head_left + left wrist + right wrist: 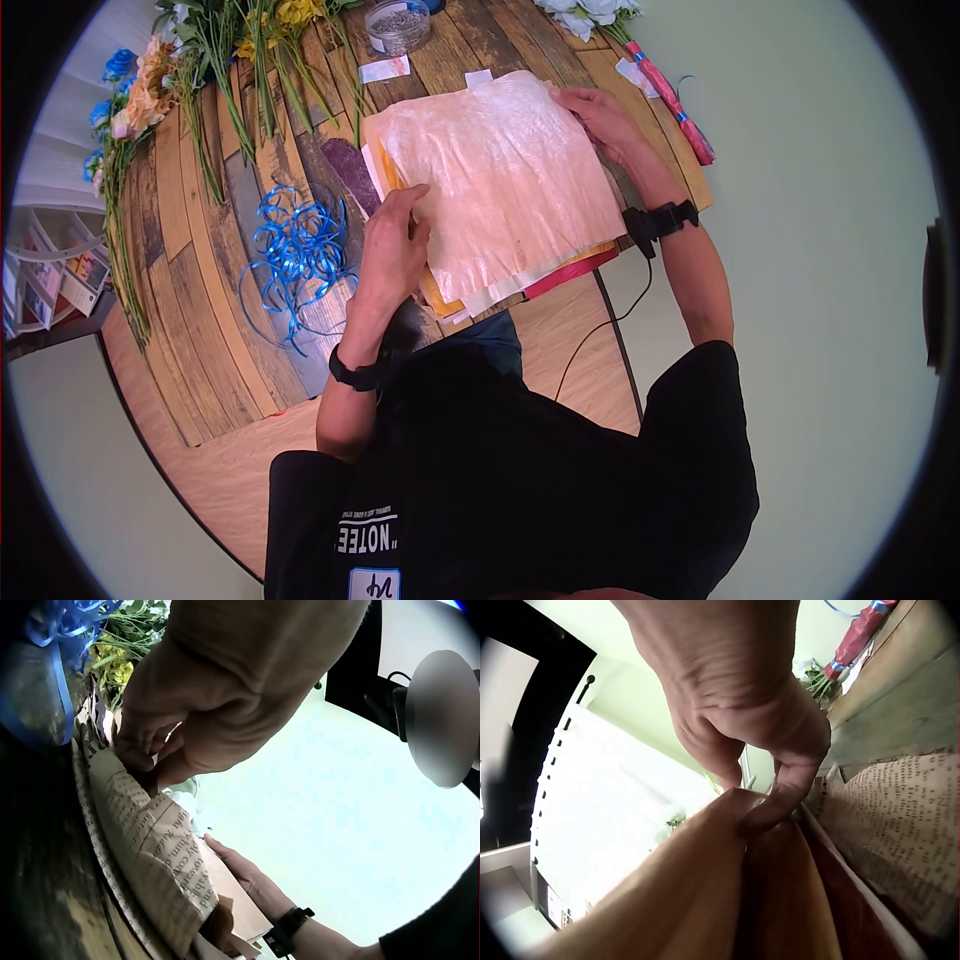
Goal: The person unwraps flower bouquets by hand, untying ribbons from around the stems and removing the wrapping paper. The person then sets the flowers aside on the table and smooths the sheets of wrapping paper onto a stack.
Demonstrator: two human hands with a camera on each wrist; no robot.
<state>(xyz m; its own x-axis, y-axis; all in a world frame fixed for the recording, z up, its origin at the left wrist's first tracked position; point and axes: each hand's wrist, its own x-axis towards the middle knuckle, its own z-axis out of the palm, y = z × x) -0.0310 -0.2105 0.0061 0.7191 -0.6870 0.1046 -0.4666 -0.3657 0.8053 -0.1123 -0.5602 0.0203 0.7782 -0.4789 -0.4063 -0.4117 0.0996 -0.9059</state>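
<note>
A stack of wrapping paper sheets lies at the table's front edge, topped by a pale peach sheet. My left hand is at the stack's left side; in the left wrist view its thumb and fingers pinch a paper edge above a sheet printed with text. At the far right corner, my right hand grips the edge of upper sheets, fingers curled over them in the right wrist view. Yellow, white and red sheets show beneath. Another printed sheet lies lower down in the right wrist view.
Curled blue ribbon lies left of the stack. Artificial flowers with long green stems line the far left side. A clear round tub stands at the back. White flowers with a red-wrapped handle lie at the right edge.
</note>
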